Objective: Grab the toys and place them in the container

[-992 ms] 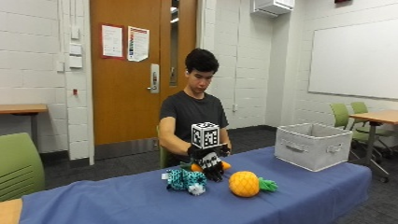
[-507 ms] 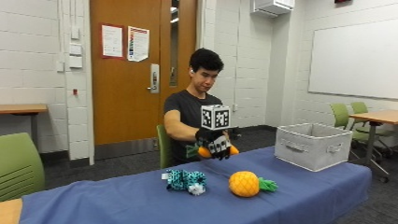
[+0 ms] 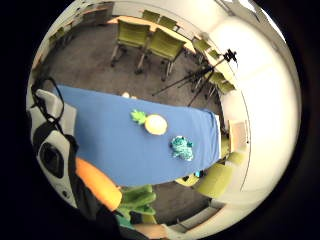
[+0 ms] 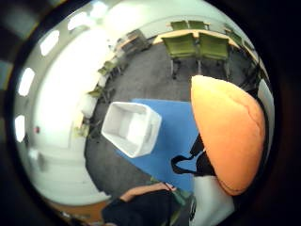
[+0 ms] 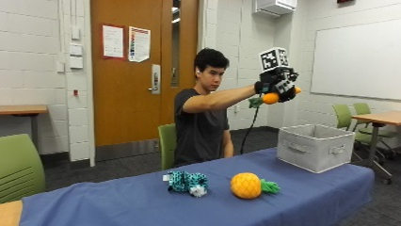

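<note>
In the outside view my gloved right hand (image 5: 279, 87) is raised high at arm's length and grips an orange carrot toy (image 5: 270, 98) with green leaves. It hangs above and a little to the left of the grey fabric container (image 5: 315, 147), which stands at the right end of the blue table (image 5: 125, 202). A yellow pineapple toy (image 5: 245, 185) and a teal plush toy (image 5: 187, 181) lie on the table. The carrot toy (image 4: 228, 136) fills much of the thumb side palm view, with the open container (image 4: 131, 127) far below. The little finger side shows the carrot toy (image 3: 98, 183), pineapple toy (image 3: 155, 124) and teal toy (image 3: 182, 148).
Green chairs (image 5: 19, 167) stand around the table and at a second table at the right (image 5: 376, 117). A tripod (image 3: 200, 75) stands on the carpet beyond the blue table. The person sits behind the table in front of a wooden door.
My hand has lifted the carrot toy from just above the table, beside the teal toy, up and to the right towards the container.
</note>
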The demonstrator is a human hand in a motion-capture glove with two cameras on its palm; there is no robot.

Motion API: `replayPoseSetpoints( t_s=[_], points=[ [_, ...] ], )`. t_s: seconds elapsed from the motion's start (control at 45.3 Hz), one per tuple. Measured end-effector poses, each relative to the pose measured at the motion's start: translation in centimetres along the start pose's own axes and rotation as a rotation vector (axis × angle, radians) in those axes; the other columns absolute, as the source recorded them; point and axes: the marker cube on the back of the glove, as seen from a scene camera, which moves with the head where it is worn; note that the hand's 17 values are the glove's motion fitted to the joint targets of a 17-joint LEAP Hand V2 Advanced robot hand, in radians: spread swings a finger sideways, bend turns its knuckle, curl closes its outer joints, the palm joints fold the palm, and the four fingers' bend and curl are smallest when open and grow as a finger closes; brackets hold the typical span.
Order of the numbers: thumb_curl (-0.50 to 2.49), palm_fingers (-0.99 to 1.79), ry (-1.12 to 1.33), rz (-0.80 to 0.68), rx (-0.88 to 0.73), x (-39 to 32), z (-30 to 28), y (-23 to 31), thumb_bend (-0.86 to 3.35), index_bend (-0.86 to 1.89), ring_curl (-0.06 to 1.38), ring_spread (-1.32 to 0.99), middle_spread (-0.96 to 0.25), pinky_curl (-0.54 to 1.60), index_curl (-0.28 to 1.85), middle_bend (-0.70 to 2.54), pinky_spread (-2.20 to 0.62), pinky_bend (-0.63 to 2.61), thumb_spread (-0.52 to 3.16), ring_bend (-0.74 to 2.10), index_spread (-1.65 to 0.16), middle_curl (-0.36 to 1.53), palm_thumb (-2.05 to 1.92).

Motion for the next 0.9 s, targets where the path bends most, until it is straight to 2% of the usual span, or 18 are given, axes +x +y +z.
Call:
replayPoseSetpoints(
  t_s=[0.176,0.287,0.397,0.507,0.64,0.684,0.728,0.75,0.772,0.794,0.838,0.904],
  points=[
    [0.74,1.24,-0.021,-0.167,-0.004,-11.2,-0.1,-2.9,0.1,0.44,0.52,-0.37,-0.32,0.42,0.73,1.03,-0.5,0.76,0.84,1.23,-0.33,0.62,0.61],
    [0.76,1.23,-0.222,-0.333,-0.025,-20.1,-0.4,-3.3,0.09,0.43,0.52,-0.37,-0.32,0.42,0.75,1.03,-0.5,0.76,0.83,1.24,-0.33,0.62,0.61],
    [0.79,1.23,-0.266,-0.287,-0.042,-24.8,0.5,-4.7,0.08,0.42,0.51,-0.37,-0.32,0.41,0.77,1.04,-0.5,0.77,0.83,1.25,-0.32,0.62,0.61],
    [0.81,1.23,-0.274,-0.316,-0.047,-23.8,2.3,-5.9,0.07,0.41,0.51,-0.37,-0.32,0.41,0.79,1.04,-0.5,0.76,0.83,1.25,-0.33,0.62,0.61],
    [0.84,1.21,-0.056,-0.583,-0.024,-20.2,5.3,-6.5,0.06,0.38,0.5,-0.37,-0.32,0.41,0.81,1.04,-0.5,0.76,0.84,1.26,-0.33,0.62,0.61],
    [0.82,1.09,-0.028,-0.607,-0.057,-20.2,5.7,-6.2,0.02,0.28,0.5,-0.37,-0.32,0.41,0.79,0.99,-0.5,0.8,0.86,1.25,-0.33,0.6,0.57],
    [0.77,1.02,-0.069,-0.529,-0.093,-20.8,5.7,-6.1,-0.02,0.21,0.48,-0.37,-0.33,0.42,0.79,0.93,-0.49,0.85,0.96,1.23,-0.33,0.58,0.5],
    [0.71,0.67,-0.097,-0.471,-0.104,-21.1,5.6,-6.1,-0.11,0.12,0.47,-0.39,-0.32,0.43,0.76,0.78,-0.46,0.87,0.99,1.2,-0.32,0.54,0.35],
    [0.67,0.33,-0.124,-0.411,-0.111,-21.3,5.5,-6.1,-0.16,0.17,0.48,-0.38,-0.28,0.46,0.8,0.67,-0.43,0.88,0.99,1.12,-0.31,0.53,0.24],
    [0.65,0.24,-0.146,-0.359,-0.115,-21.4,5.3,-6.1,-0.16,0.2,0.51,-0.38,-0.27,0.5,0.83,0.64,-0.42,0.9,0.99,1.13,-0.29,0.54,0.18],
    [0.61,0.19,-0.163,-0.308,-0.116,-21.2,5.1,-6.0,-0.14,0.16,0.49,-0.37,-0.24,0.48,0.81,0.61,-0.39,0.9,1.0,1.08,-0.29,0.51,0.08],
    [0.56,0.24,-0.152,-0.357,-0.1,-21.8,4.7,-5.1,-0.1,0.13,0.41,-0.38,-0.22,0.43,0.72,0.56,-0.36,0.88,1.01,1.02,-0.29,0.47,0.01]
  ],
)
